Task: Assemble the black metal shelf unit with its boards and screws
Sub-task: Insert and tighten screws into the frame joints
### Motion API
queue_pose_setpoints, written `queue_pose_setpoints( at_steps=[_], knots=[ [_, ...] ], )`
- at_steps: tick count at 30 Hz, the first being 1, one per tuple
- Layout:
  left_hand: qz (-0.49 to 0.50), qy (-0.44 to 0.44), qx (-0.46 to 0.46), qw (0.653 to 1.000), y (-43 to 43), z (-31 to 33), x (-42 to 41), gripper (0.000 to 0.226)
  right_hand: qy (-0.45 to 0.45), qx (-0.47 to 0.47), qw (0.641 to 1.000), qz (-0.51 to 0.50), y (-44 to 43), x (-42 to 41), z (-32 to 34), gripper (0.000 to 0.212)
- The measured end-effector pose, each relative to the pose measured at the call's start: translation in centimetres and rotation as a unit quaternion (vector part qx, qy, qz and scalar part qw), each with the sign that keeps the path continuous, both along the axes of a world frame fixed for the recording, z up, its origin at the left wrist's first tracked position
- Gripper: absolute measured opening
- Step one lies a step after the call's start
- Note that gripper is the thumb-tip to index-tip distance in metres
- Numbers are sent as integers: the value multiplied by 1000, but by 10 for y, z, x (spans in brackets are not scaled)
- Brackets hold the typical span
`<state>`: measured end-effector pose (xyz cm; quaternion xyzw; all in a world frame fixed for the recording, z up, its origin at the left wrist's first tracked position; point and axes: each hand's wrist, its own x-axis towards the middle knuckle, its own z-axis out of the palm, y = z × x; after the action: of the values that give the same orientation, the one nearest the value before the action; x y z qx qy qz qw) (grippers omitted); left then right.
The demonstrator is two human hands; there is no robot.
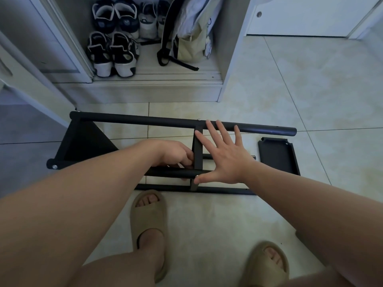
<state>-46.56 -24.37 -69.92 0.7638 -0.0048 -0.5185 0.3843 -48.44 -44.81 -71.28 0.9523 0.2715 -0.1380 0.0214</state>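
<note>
The black metal shelf unit (145, 120) lies on its side on the tiled floor, with long round tubes running left to right. One black board (83, 139) is fixed at its left end. A second board (198, 150) stands edge-on between the tubes in the middle. My left hand (176, 153) curls its fingers round this middle board from the left. My right hand (226, 154) is spread flat with straight fingers over the frame just right of that board, its thumb by a screw (197, 176) on the near tube. A loose black board (278, 155) lies on the floor at the right.
An open closet holds several shoes (113, 52) and a pale bag (190, 34) behind the frame. A white door (300, 15) is at the back right. My feet in tan slippers (149, 230) stand on the tiles in front of the frame.
</note>
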Motion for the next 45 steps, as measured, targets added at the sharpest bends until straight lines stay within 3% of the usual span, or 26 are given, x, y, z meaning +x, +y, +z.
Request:
queue_pose_setpoints(
  at_steps=[7, 12, 22, 30, 45],
  knots=[
    [46, -6, 15, 999, 3, -18, 5, 19, 1, 13, 1000, 0, 0, -2, -2, 127],
    [151, 14, -45, 987, 7, -28, 9, 20, -2, 17, 1000, 2, -1, -2, -2, 126],
    [214, 44, -92, 971, 9, -41, 12, 20, 2, 28, 1000, 0, -2, -1, -2, 127],
    [202, 51, -92, 974, 9, -39, 11, 20, 0, 35, 999, -1, -2, -1, -3, 126],
    [44, -63, 32, 996, -4, -38, 11, 17, -1, 43, 999, -1, -3, -1, -4, 125]
  ],
)
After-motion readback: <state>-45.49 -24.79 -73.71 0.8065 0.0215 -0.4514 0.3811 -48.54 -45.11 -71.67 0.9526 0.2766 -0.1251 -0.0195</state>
